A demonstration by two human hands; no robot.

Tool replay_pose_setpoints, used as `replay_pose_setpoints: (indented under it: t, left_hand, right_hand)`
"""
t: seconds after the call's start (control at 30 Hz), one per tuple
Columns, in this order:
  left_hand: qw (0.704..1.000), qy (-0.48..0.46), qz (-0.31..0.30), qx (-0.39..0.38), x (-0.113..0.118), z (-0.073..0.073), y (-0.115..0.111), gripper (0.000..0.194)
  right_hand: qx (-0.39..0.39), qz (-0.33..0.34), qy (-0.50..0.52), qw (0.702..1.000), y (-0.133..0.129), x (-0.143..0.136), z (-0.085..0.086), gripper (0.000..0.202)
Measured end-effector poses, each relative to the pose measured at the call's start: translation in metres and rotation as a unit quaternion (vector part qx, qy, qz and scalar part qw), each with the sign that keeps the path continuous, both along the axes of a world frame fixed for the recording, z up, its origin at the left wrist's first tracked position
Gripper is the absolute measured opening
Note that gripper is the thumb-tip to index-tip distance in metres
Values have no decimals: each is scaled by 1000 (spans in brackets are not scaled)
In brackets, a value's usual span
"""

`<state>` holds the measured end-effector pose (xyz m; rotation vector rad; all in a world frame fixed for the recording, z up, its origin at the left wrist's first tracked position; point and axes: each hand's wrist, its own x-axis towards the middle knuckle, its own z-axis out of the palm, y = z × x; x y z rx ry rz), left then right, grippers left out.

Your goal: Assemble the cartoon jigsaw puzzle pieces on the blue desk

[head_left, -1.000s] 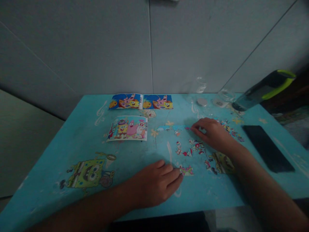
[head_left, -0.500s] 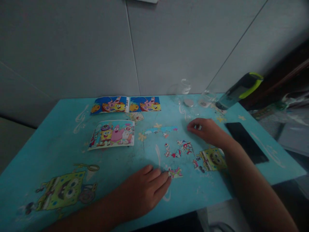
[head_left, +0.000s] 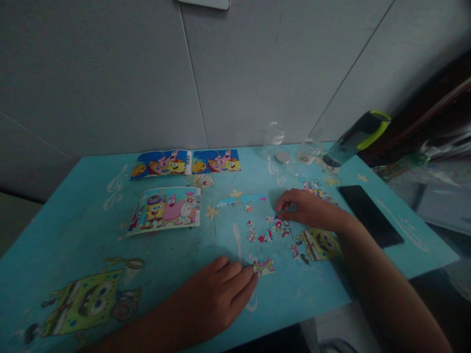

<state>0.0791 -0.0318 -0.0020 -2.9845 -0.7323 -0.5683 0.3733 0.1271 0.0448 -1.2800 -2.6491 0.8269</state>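
My left hand (head_left: 230,294) lies low over the table, fingers stretched out side by side. Its fingertips touch a small joined group of pink and green jigsaw pieces (head_left: 265,266). My right hand (head_left: 303,208) hovers just above a red and white cluster of jigsaw pieces (head_left: 277,229), thumb and forefinger curled towards each other in a pinch. Whatever may be between those fingertips is too small to make out. A joined blue strip of jigsaw pieces (head_left: 239,200) lies left of my right hand. Partly behind that hand is a pile of loose jigsaw pieces (head_left: 319,190).
A picture card (head_left: 165,211) with cartoon figures lies left of centre, and two blue cards (head_left: 217,161) lie at the back. Clear jars (head_left: 309,151), a round lid (head_left: 282,157) and a dark bottle (head_left: 353,139) stand near the wall. A black phone (head_left: 370,215) lies right.
My right hand has moved down and towards me, to the red and white pieces, uncovering the loose pile behind it. My left hand stays by its pieces. The view has shifted slightly.
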Motion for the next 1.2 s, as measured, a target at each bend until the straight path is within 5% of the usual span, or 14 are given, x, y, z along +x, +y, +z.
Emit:
replay_pose_setpoints:
  t: [0.8, 1.2]
  left_hand:
    - [1000, 1, 1, 13, 1, 4, 2, 26]
    - [1000, 5, -4, 15, 0, 5, 1, 26]
  right_hand:
    - [29, 53, 49, 997, -9, -24, -8, 11]
    - [-22, 89, 100, 991, -15, -24, 7, 8]
